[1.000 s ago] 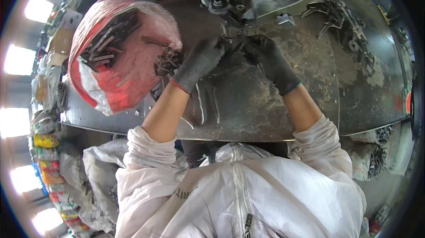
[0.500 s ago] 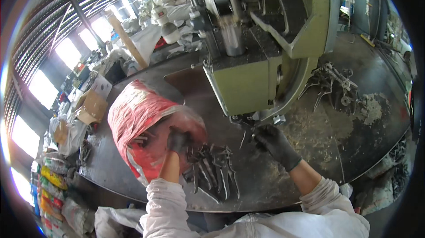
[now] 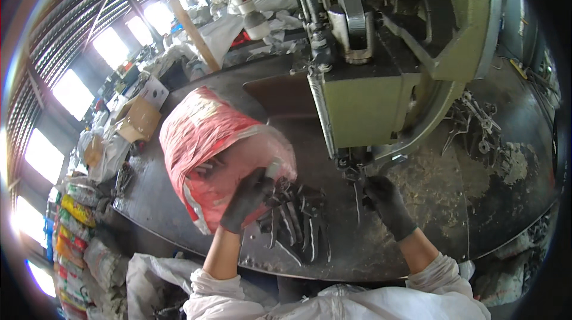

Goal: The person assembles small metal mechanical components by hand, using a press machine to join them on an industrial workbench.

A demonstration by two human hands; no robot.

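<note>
My gloved left hand [image 3: 245, 196] is closed at the mouth of a red woven sack [image 3: 199, 135], with a small light metal piece [image 3: 273, 169] at its fingertips. Below it several dark plier-like metal tools [image 3: 298, 219] lie in a heap on the steel table. Under the head of a green press [image 3: 363, 111], my gloved right hand [image 3: 387, 205] closes on another plier-like tool [image 3: 357, 192], whose long handle points down toward me. The fingers partly hide where that tool meets the press. More metal pieces sit inside the sack, mostly in shadow.
Farther right on the steel table [image 3: 411, 248] is a pile of metal tool parts [image 3: 476, 126]. A cardboard box [image 3: 138, 119] and filled bags stand beyond the left edge. Colourful stacked sacks [image 3: 77, 219] are at the far left.
My left hand has come back out of the sack's mouth with a small light piece at its fingers. My right hand stays by the tool under the press. The whole view has shifted.
</note>
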